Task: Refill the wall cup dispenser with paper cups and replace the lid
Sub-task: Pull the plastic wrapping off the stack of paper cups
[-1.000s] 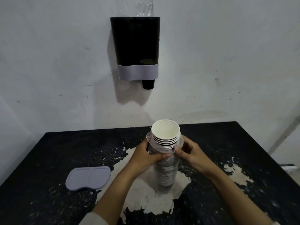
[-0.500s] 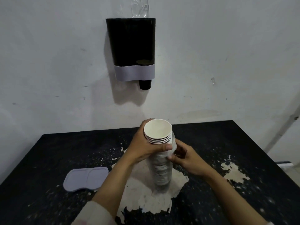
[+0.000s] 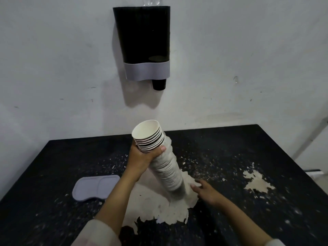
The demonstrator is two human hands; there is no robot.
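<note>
A tall stack of paper cups in a clear plastic sleeve leans to the left over the black table. My left hand grips the stack just below its bare top rims. Beside the stack's lower end, my right hand hovers with fingers spread and holds nothing. The wall cup dispenser hangs above on the white wall, dark with a grey band, its top uncovered. A single dark cup pokes out of its bottom right. The grey lid lies flat on the table to the left.
The table's dark coating has peeled off in pale patches around the stack and to the right. The white wall rises right behind the table. A pale post stands at the right edge.
The stack has tilted left and more cup rims stand out of the sleeve. My right hand let go of the sleeve and dropped to the stack's base. The camera has moved closer.
</note>
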